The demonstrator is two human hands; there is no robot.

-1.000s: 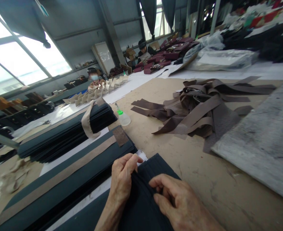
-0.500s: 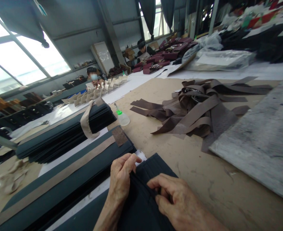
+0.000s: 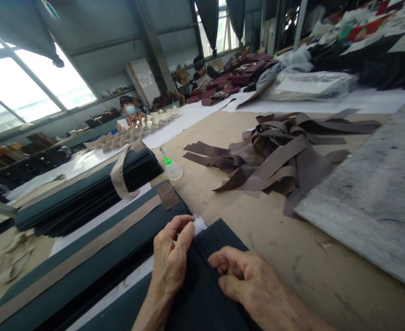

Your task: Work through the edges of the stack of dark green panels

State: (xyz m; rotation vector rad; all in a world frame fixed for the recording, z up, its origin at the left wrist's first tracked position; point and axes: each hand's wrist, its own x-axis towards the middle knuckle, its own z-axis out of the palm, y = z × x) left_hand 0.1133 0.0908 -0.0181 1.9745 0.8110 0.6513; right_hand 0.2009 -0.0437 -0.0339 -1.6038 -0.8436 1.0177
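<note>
A dark fabric panel (image 3: 207, 271) lies at the near edge of the table under both my hands. My left hand (image 3: 170, 262) rests on its left side, thumb and forefinger pinched together near the panel's top edge by a scrap of white paper (image 3: 199, 224). My right hand (image 3: 247, 280) presses on the panel's middle, fingers curled down onto a crease in the fabric. To the left lies a stack of dark panels (image 3: 85, 257) with a tan strip (image 3: 95, 246) running along its top.
A pile of brown leather strips (image 3: 274, 156) lies mid-table, a grey slab (image 3: 371, 193) to the right. A small glue bottle with a green cap (image 3: 171, 168) stands by a second dark stack (image 3: 85, 193). Two people sit at far tables.
My left thumb and forefinger have lifted and pinched together at the panel's top edge. My right hand has shifted slightly. The view has drifted a little.
</note>
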